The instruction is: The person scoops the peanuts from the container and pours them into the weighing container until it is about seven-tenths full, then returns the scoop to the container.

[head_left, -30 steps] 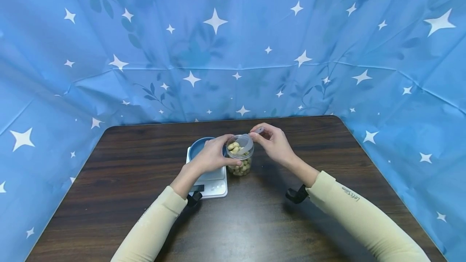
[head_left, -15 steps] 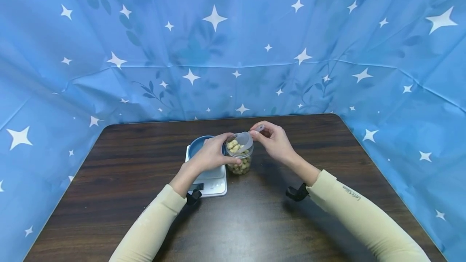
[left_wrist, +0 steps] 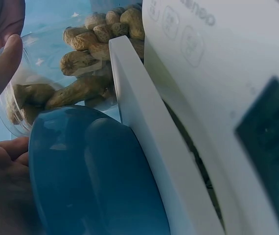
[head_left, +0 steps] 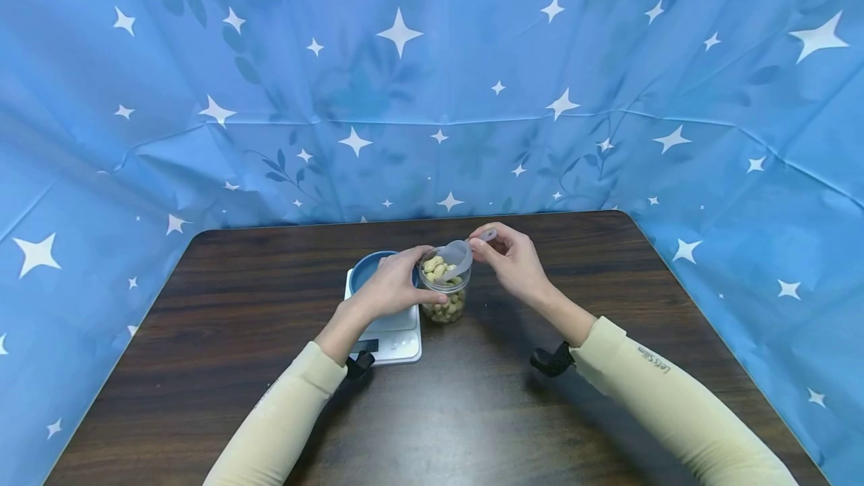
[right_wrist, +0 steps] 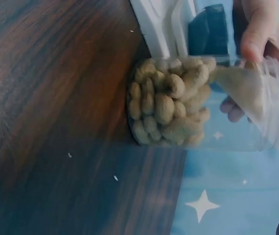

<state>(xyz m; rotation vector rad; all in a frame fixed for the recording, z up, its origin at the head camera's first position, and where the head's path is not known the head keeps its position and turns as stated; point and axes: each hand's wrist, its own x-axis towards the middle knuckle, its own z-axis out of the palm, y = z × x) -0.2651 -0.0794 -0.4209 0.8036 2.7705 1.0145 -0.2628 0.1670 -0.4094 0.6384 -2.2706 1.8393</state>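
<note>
A clear jar of unshelled peanuts stands upright on the table. Around its upper part my left hand is wrapped, thumb in front and fingers behind. Between thumb and fingers, my right hand pinches the handle of a translucent scoop at the jar's right rim. The scoop's bowl dips into the jar's mouth, and in the right wrist view a pale peanut-coloured shape shows through it. Left of the jar, partly behind my left hand, a blue bowl sits on a white kitchen scale.
The dark wooden table ends at a far edge just beyond the jar. Behind it hangs a blue curtain with white stars. The scale's dark display faces the near side, under my left wrist.
My right hand and the scoop have shifted slightly to the right, with the scoop's bowl still in the jar's mouth. The left hand keeps its hold on the jar.
</note>
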